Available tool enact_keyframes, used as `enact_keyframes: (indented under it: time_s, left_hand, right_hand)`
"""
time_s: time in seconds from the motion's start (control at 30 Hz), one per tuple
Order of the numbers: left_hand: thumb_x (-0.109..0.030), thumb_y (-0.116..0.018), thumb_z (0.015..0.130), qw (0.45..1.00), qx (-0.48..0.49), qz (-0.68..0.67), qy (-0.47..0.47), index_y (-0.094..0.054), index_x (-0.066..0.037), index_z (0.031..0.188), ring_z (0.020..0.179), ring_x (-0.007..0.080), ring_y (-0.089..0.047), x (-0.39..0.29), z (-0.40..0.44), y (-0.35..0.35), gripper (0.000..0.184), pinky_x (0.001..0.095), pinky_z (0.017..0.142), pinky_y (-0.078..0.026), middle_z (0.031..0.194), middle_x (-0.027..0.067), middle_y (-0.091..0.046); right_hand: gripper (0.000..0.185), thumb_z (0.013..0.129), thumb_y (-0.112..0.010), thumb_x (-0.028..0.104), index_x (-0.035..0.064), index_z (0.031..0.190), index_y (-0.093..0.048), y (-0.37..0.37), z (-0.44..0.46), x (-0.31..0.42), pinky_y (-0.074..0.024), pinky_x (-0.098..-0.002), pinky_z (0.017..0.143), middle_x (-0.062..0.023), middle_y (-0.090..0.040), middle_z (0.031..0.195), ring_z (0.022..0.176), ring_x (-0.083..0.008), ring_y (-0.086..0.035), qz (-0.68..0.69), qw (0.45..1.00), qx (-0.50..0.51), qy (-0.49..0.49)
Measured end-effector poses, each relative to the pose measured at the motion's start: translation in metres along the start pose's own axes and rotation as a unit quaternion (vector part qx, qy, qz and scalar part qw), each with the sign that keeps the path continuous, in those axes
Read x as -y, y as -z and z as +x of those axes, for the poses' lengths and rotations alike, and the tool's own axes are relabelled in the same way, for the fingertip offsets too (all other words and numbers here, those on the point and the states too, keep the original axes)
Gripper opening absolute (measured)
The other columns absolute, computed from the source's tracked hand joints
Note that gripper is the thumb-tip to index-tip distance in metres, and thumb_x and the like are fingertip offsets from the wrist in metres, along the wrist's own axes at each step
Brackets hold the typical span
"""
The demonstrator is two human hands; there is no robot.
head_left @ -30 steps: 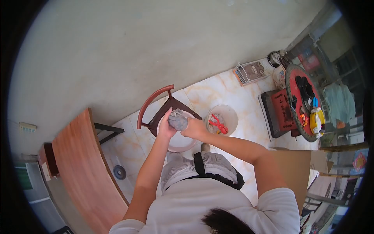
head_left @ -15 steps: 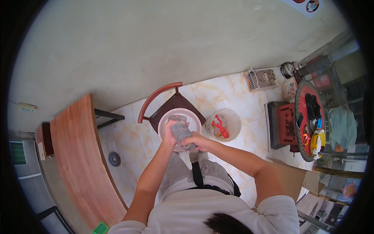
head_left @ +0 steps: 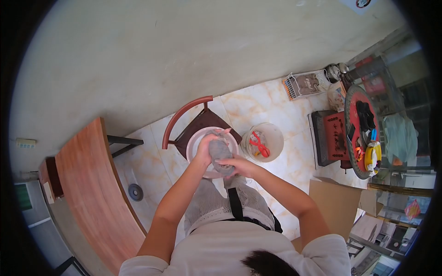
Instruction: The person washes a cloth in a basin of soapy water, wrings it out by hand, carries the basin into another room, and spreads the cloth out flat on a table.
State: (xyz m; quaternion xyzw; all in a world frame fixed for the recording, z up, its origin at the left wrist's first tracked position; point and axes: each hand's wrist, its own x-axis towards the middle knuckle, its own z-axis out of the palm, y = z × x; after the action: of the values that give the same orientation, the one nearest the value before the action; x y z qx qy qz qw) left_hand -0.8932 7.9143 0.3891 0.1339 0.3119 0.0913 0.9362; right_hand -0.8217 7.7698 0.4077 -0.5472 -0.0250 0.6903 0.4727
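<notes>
Between both hands I hold a bunched grey cloth (head_left: 220, 152) over a pale pink basin (head_left: 191, 148). My left hand (head_left: 204, 148) wraps the cloth's left side and far end, its fingertips showing at the top. Around the near right end closes my right hand (head_left: 240, 165), thumb lying across the cloth. The basin rests on the dark seat of a chair (head_left: 188, 123) with a curved reddish-brown back. What lies in the basin under the cloth is mostly hidden.
A white bucket (head_left: 279, 141) containing a red plastic tool (head_left: 260, 146) stands right of the chair. A wooden table (head_left: 94, 193) is at left. On the right are a red round table (head_left: 358, 103) with small items, a wire basket (head_left: 299, 87) and a cardboard box (head_left: 334, 198).
The cloth has become a more compact, upright bundle, and my left fingers have opened out slightly at its far end. Both hands stay over the basin. The view has shifted slightly.
</notes>
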Motion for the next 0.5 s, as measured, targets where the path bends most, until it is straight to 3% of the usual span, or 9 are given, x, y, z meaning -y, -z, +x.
enact_keyframes:
  time_s: [0.03, 0.07, 0.13, 0.17, 0.2, 0.3, 0.4, 0.5]
  left_hand:
    - [-0.004, -0.055, 0.07, 0.999, -0.02, 0.024, -0.03, -0.057, -0.006, 0.088, 0.076, 0.0271, -0.06, -0.001, 0.002, 0.0, 0.019, 0.0392, 0.071, -0.051, 0.095, 0.0149, -0.061]
    - [-0.002, -0.056, 0.069, 0.992, -0.084, 0.048, -0.078, -0.057, -0.005, 0.092, 0.077, 0.0255, -0.061, 0.001, 0.007, 0.004, 0.023, 0.0375, 0.071, -0.051, 0.095, 0.0152, -0.061]
    - [0.001, -0.057, 0.068, 0.958, -0.21, 0.091, -0.175, -0.058, -0.002, 0.099, 0.078, 0.0225, -0.061, 0.007, 0.013, 0.008, 0.03, 0.0339, 0.072, -0.051, 0.096, 0.0158, -0.062]
    - [0.002, -0.057, 0.068, 0.952, -0.22, 0.088, -0.191, -0.058, -0.002, 0.101, 0.079, 0.0217, -0.061, 0.01, 0.015, 0.009, 0.033, 0.0328, 0.072, -0.051, 0.096, 0.015, -0.062]
    - [0.003, -0.057, 0.068, 0.947, -0.229, 0.086, -0.207, -0.058, -0.001, 0.103, 0.079, 0.0209, -0.061, 0.011, 0.012, 0.004, 0.035, 0.0316, 0.071, -0.05, 0.095, 0.0143, -0.062]
    - [0.002, -0.058, 0.069, 0.937, -0.228, 0.112, -0.24, -0.058, 0.0, 0.106, 0.08, 0.0199, -0.061, 0.011, 0.002, -0.015, 0.038, 0.0311, 0.072, -0.05, 0.094, 0.0128, -0.063]
    - [0.0, -0.06, 0.068, 0.957, -0.173, 0.129, -0.194, -0.06, 0.0, 0.106, 0.076, 0.0175, -0.06, -0.003, -0.015, -0.029, 0.037, 0.0288, 0.07, -0.049, 0.087, 0.0093, -0.062]
    - [-0.002, -0.06, 0.068, 0.973, -0.104, 0.157, -0.132, -0.061, 0.0, 0.101, 0.075, 0.0178, -0.06, -0.012, -0.029, -0.036, 0.033, 0.0291, 0.071, -0.048, 0.083, 0.0089, -0.062]
  right_hand:
    - [0.071, 0.071, -0.074, 0.03, -0.0021, 0.124, -0.04, -0.004, -0.008, 0.009, -0.0477, -0.0326, 0.078, -0.0126, -0.055, 0.109, 0.096, -0.0212, -0.057, -0.072, 0.992, -0.093, 0.045]
    - [0.091, 0.066, -0.078, 0.036, -0.0026, 0.132, -0.028, -0.001, -0.016, 0.012, -0.0456, -0.0356, 0.085, -0.0161, -0.048, 0.121, 0.105, -0.0245, -0.054, -0.166, 0.966, -0.146, 0.134]
    - [0.097, 0.062, -0.08, 0.039, -0.0035, 0.132, -0.028, 0.001, -0.018, 0.004, -0.0455, -0.0364, 0.086, -0.0195, -0.048, 0.122, 0.106, -0.0253, -0.054, -0.323, 0.91, -0.16, 0.203]
    - [0.099, 0.06, -0.081, 0.041, -0.0039, 0.131, -0.028, 0.002, -0.02, -0.001, -0.0454, -0.0368, 0.086, -0.0212, -0.048, 0.123, 0.107, -0.0258, -0.054, -0.399, 0.871, -0.167, 0.235]
    - [0.103, 0.054, -0.083, 0.043, -0.0044, 0.129, -0.031, -0.005, -0.021, -0.004, -0.047, -0.0369, 0.082, -0.024, -0.051, 0.12, 0.105, -0.0321, -0.055, -0.455, 0.834, -0.188, 0.251]
    - [0.095, 0.055, -0.083, 0.038, -0.0052, 0.124, -0.036, -0.029, -0.025, 0.002, -0.0483, -0.0358, 0.078, -0.0212, -0.058, 0.109, 0.096, -0.0316, -0.059, -0.428, 0.838, -0.244, 0.233]
    - [0.076, 0.057, -0.08, 0.03, -0.0047, 0.114, -0.044, -0.026, -0.022, 0.004, -0.0503, -0.0344, 0.066, -0.0144, -0.063, 0.094, 0.08, -0.0263, -0.064, -0.333, 0.906, -0.178, 0.191]
    - [0.052, 0.062, -0.076, 0.018, -0.0045, 0.102, -0.05, -0.027, -0.026, 0.009, -0.0382, -0.0229, 0.037, -0.0111, -0.063, 0.081, 0.054, -0.0163, -0.061, -0.16, 0.975, -0.051, 0.148]
